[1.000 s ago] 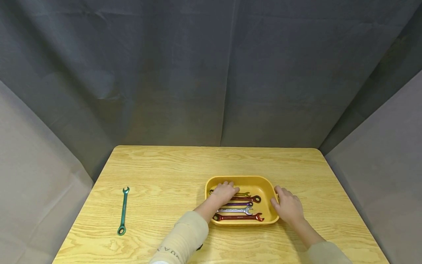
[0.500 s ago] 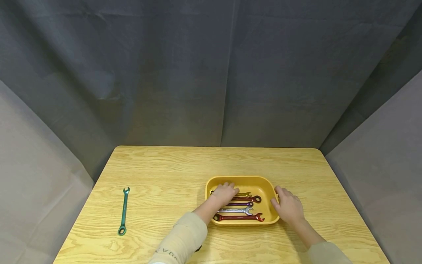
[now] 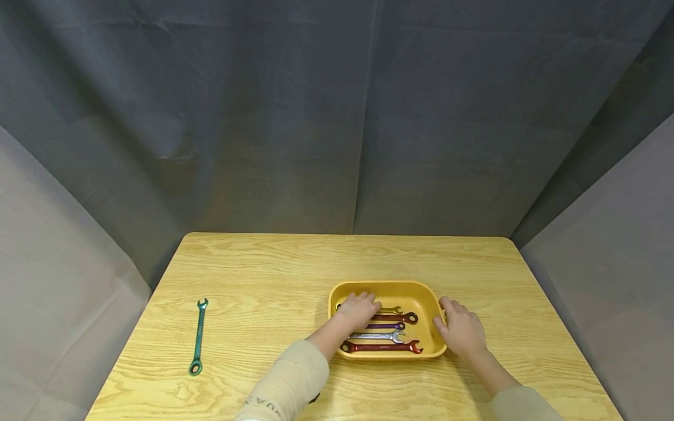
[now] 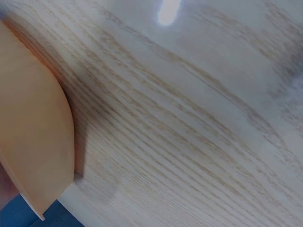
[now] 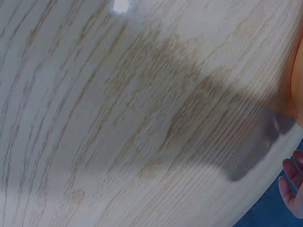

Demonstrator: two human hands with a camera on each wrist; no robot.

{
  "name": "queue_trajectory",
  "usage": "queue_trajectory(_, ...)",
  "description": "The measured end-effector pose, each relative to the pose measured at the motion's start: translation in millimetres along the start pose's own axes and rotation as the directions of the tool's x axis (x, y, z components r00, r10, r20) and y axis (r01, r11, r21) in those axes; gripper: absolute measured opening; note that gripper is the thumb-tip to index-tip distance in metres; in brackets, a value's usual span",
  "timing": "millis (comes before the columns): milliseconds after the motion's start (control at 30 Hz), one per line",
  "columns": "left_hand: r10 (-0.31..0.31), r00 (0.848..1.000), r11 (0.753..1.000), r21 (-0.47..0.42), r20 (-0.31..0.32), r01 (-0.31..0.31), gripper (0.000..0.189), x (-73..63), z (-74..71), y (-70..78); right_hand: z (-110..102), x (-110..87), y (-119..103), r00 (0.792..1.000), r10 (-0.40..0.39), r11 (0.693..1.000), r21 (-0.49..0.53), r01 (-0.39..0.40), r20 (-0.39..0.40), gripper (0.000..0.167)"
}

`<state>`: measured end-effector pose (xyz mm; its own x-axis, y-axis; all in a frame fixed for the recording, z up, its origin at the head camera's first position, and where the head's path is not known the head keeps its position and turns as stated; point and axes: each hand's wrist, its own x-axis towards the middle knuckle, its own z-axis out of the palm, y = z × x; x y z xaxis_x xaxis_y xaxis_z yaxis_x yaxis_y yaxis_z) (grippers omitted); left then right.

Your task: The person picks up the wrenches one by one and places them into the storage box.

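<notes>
A yellow tray [image 3: 432,349] stands on the table right of centre. Several combination wrenches lie side by side in it: a red wrench [image 3: 384,347] nearest, then a silver wrench [image 3: 374,335], a purple wrench [image 3: 387,325], a dark red wrench [image 3: 400,318] and a gold wrench [image 3: 391,310]. Reaching in over the left rim, my left hand [image 3: 359,310] covers the left parts of the farther wrenches; I cannot tell whether it grips one. My right hand [image 3: 461,327] holds the right rim, its thumb on the inner side; several of its fingers [image 5: 293,184] show in the right wrist view.
A teal combination wrench [image 3: 198,337] lies lengthwise on the left of the wooden table [image 3: 253,280]. Dark grey curtain [image 3: 274,146] hangs behind the table, and lighter cloth panels [image 3: 58,280] flank its sides. The tray's outer wall [image 4: 38,123] fills the left wrist view's left edge.
Both hands stay almost where they were at the tray, the left forearm shifting only very slightly. The tray and wrenches keep their arrangement.
</notes>
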<state>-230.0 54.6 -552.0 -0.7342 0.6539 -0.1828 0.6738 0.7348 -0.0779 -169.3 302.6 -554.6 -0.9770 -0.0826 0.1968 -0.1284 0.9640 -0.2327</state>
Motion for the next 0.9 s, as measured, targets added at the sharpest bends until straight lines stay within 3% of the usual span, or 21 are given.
queue_trajectory(233,-0.007,1.0,1.0,-0.029,-0.003,0.007,0.033,-1.4,-0.6,-0.7,0.1,0.4,-0.1,1.0,0.002,1.0,-0.001,-0.002,-0.001,0.028)
queue_trajectory(533,0.025,0.998,0.999,0.025,-0.051,-0.023,0.033,-6.5,-2.6,-2.2,2.1,0.2,1.0,1.0,-0.006,1.0,-0.002,0.006,-0.009,0.028)
queue_trajectory(700,0.053,0.993,0.998,0.03,-0.109,-0.05,0.032,-10.9,-3.8,-4.4,2.4,0.1,0.9,1.0,-0.003,1.0,0.0,0.003,-0.005,0.027)
queue_trajectory(900,0.08,0.976,0.995,0.068,-0.204,-0.068,0.029,-19.2,-6.9,-9.6,1.9,0.2,0.7,1.0,-0.004,1.0,-0.001,0.004,-0.005,0.027)
